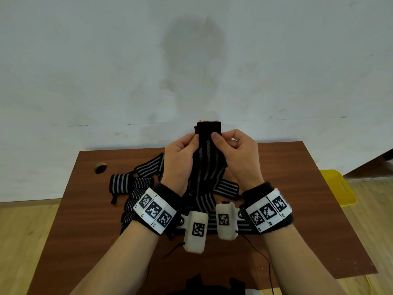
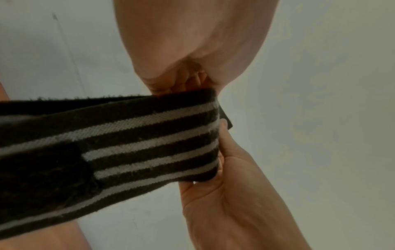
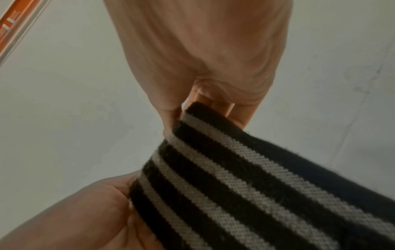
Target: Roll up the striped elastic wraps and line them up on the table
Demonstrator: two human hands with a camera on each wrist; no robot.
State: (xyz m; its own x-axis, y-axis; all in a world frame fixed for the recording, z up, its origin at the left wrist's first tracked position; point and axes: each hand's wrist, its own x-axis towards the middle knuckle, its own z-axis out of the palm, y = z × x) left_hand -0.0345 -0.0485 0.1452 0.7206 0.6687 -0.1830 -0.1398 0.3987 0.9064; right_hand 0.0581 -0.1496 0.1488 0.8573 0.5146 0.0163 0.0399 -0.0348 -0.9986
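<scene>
Black-and-white striped elastic is pinched at its top end between your two hands, held up above the table. Your left hand (image 1: 180,154) grips the wrap (image 1: 209,167) on one edge, thumb in front and fingers curled behind; your right hand (image 1: 238,150) pinches the other edge, its thumb pressed on the plain black end tab (image 1: 208,128). From there the wrap hangs down between your wrists and trails onto the table (image 1: 297,167), over other loose wraps (image 1: 226,189).

You look to be starting the roll, so fold that black tab over squarely and keep both edges level, or the roll will likely cone out to one side. Keep a light pull on the hanging length as you turn; slack elastic tends to make a loose roll that springs open.

To your left on the table lie the rolled wraps (image 1: 136,194), close together in a rough line, with one fatter roll (image 1: 121,183) beside them. Set this one at the end of that line when done.
</scene>
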